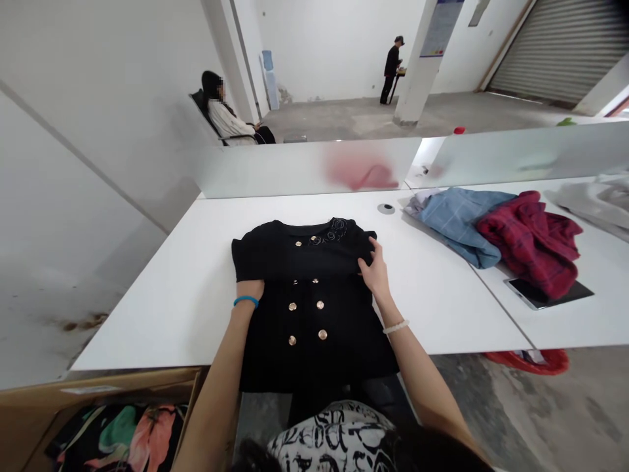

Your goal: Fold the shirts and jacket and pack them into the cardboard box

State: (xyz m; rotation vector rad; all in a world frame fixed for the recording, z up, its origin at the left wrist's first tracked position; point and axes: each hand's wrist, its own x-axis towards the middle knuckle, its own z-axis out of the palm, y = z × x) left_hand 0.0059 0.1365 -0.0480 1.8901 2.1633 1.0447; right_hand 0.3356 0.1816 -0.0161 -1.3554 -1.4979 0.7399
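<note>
A black jacket with gold-coloured buttons lies front up on the white table, its lower edge hanging over the near side. Dark embroidery decorates one side of its neckline. Both sleeves are folded across the upper front. My left hand is tucked under the folded layer at the left, its fingers hidden by the cloth. At the right edge of the folded part, my right hand curls thumb and fingers around the black fabric.
To the right lie a blue checked garment and a red plaid garment, the latter partly over a dark flat tablet. A frosted divider borders the table's back. A cardboard box of clothes stands lower left. Two people are beyond.
</note>
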